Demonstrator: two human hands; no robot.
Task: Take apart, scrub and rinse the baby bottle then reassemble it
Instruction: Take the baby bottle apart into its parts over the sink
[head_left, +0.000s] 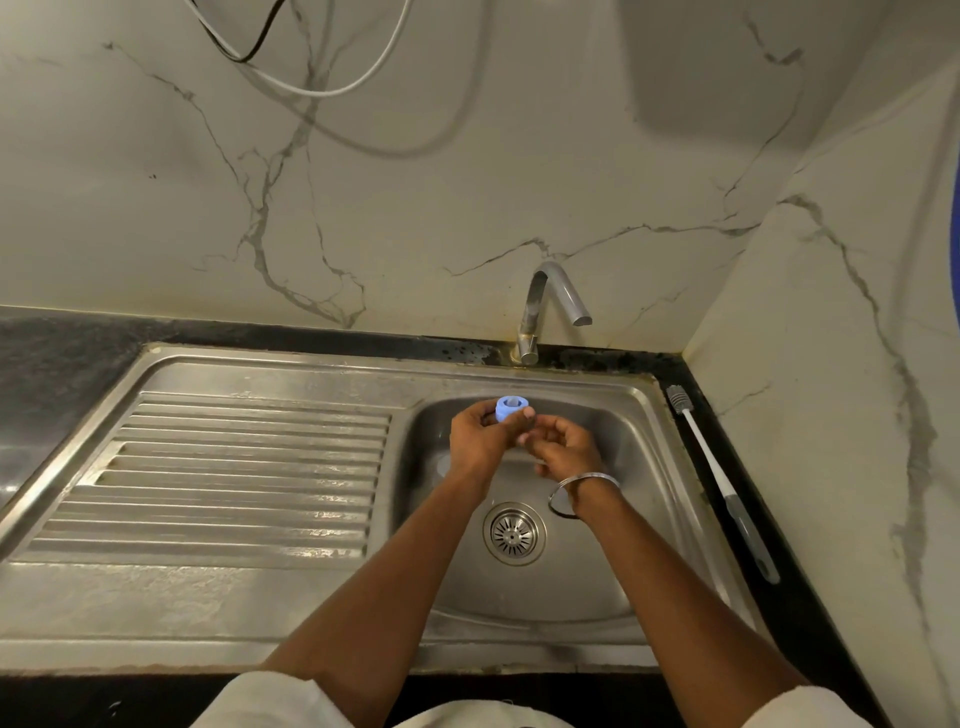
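Observation:
Over the steel sink basin (613, 571), my left hand (480, 439) grips a blue bottle collar ring (510, 407), its opening facing up, with the thumb across its front. My right hand (566, 449) is close beside the left, fingers curled; a small pale piece shows at its fingertips, too small to identify. A silver bangle circles my right wrist. The bottle brush (714, 470), with a grey bristle head and white and grey handle, lies on the dark counter at the sink's right edge. The bottle body is not visible.
The tap (545, 306) stands behind the basin, its spout pointing right, with no water running. The drain strainer (514, 533) sits in the basin floor. A ribbed draining board (234, 478) lies to the left. Marble walls close in behind and on the right.

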